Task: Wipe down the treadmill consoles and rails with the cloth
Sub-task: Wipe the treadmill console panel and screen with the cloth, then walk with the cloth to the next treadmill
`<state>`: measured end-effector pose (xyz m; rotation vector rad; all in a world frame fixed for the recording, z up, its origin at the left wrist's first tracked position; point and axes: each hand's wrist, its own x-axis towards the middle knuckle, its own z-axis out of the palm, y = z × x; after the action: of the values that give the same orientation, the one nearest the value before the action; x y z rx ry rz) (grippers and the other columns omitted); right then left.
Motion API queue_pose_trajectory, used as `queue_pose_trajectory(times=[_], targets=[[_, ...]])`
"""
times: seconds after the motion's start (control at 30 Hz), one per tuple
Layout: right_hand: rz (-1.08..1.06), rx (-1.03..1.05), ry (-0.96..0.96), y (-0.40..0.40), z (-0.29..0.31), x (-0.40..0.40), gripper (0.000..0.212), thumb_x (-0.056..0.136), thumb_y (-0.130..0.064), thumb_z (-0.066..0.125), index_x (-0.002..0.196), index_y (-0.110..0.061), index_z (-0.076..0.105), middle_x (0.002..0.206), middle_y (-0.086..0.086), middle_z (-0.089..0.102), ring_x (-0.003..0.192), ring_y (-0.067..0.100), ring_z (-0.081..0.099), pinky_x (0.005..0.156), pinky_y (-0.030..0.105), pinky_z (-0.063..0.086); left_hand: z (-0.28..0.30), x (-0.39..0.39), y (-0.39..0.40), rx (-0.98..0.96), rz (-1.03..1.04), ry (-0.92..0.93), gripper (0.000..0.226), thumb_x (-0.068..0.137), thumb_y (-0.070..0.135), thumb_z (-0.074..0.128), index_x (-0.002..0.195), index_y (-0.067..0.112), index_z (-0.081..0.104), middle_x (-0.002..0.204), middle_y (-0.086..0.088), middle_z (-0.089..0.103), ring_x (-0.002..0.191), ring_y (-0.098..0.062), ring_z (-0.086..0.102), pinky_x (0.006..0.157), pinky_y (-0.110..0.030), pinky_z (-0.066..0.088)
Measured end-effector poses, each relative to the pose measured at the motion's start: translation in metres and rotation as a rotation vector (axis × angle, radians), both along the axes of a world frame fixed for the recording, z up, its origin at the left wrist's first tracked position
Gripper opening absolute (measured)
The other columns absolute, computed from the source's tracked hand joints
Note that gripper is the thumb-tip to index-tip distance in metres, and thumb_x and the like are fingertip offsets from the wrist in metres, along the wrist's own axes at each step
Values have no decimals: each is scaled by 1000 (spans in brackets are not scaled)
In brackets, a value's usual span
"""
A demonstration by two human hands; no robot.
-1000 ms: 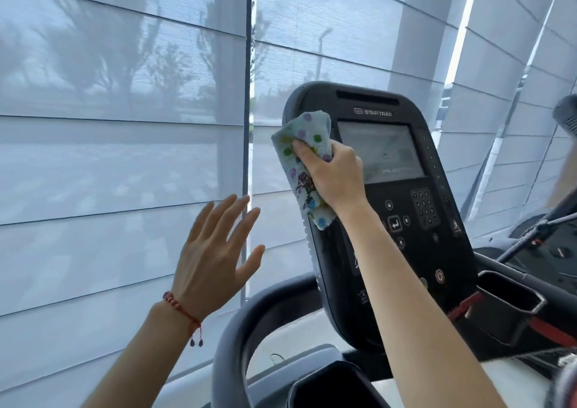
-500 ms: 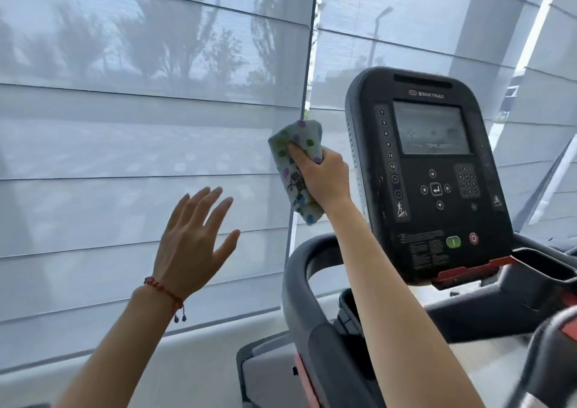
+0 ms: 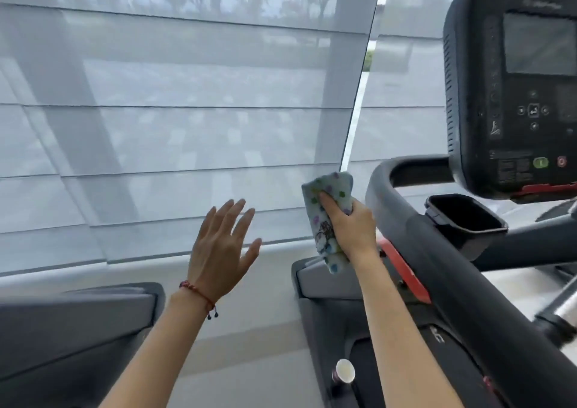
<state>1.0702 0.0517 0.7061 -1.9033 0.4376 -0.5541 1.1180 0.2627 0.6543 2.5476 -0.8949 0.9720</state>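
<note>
One cloth (image 3: 327, 220), pale with coloured dots and folded into a pad, is clenched in the right hand (image 3: 351, 225). It is held upright in the air, its upper end standing above the knuckles and its lower end hanging below the wrist. It sits just to the left of the dark curved rail (image 3: 415, 251); whether the fabric touches the rail cannot be told.

The console (image 3: 512, 89) stands up and to the right of that hand, well apart from it. A black cup holder (image 3: 465, 220) lies to the right, beyond the rail.

The left hand (image 3: 221, 251) is released, fingers spread, holding nothing, and hangs in the air to the left of the cloth hand, near no surface. A red cord bracelet (image 3: 199, 296) is on its wrist.

Risks, as judged:
- The pad is gripped mid-length, so its loose lower end may flap and miss the rail's underside, leaving that surface unwiped.
- With the free hand bracing nothing, a hard stroke along the sloped rail could unbalance the person.
- A small white cup (image 3: 345, 373) stands on the treadmill base below the right forearm; a dropped cloth or a low arm sweep could topple it.
- Pressing on the console's buttons while wiping could trigger them.
</note>
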Motion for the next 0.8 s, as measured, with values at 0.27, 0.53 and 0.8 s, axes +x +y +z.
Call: queue_pose_trajectory(times=[0.27, 0.53, 0.8], targets=[[38, 31, 195, 43, -95, -65, 38, 81, -49, 64, 67, -16, 55, 69, 0, 63, 68, 17, 61, 58, 28, 47, -89, -75, 58, 45, 83, 209, 55, 100, 44, 21, 122, 5, 52, 126, -19, 56, 120, -32, 42, 101, -49, 37], [183, -1, 393, 57, -174, -119, 38, 81, -49, 64, 68, -14, 56, 69, 3, 65, 71, 22, 64, 66, 36, 51, -161, -173, 90, 117, 299, 425, 49, 96, 42, 30, 126, 7, 45, 128, -18, 54, 121, -34, 48, 106, -46, 28], [442, -114, 506, 75, -213, -153, 43, 83, -47, 62, 73, -5, 57, 65, 3, 62, 64, 17, 58, 56, 28, 42, -189, -275, 98, 81, 606, 540, 51, 89, 36, 36, 121, 1, 55, 125, -20, 57, 120, -32, 42, 100, -50, 40]])
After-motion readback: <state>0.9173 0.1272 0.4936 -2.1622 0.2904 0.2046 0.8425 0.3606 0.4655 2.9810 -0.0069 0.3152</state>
